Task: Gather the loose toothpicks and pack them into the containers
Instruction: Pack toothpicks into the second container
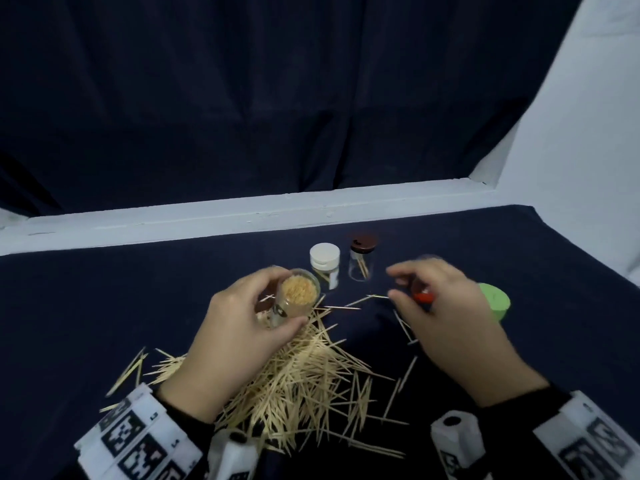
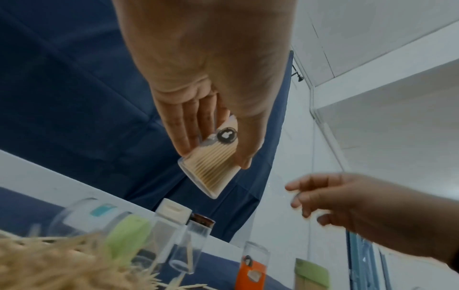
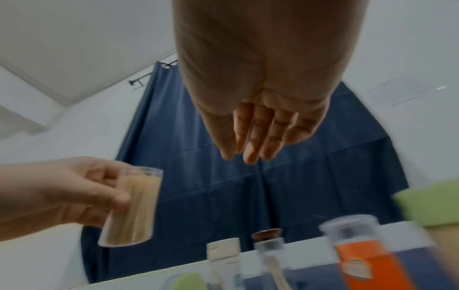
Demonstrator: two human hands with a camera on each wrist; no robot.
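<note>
Toothpicks (image 1: 304,386) by the hundred lie heaped at lower centre of the head view, spilling across the navy-draped counter (image 1: 104,306), the bulk of the job apparently still to be gathered. Left of centre, above the heap, the left hand (image 1: 239,327) holds a clear jar (image 1: 294,299) off the cloth, its grip curled round the glass with fingers on one side and thumb on the other. The open mouth is tilted toward the camera, probably so the tightly packed sticks inside can be checked or topped up. Right of centre, the right hand (image 1: 446,306) hovers with its grip released, fingers loosely spread and holding nothing, seemingly reaching toward the jars beyond; motion blur softens it in all three views. Partly hidden under that palm stands an orange-labelled jar (image 3: 367,261), with a green lid (image 1: 495,301) just to its right. Higher in the frame, a white-capped jar (image 1: 325,265) and a brown-capped jar (image 1: 362,259) stand side by side, each with only a few sticks inside, likely awaiting their share.
</note>
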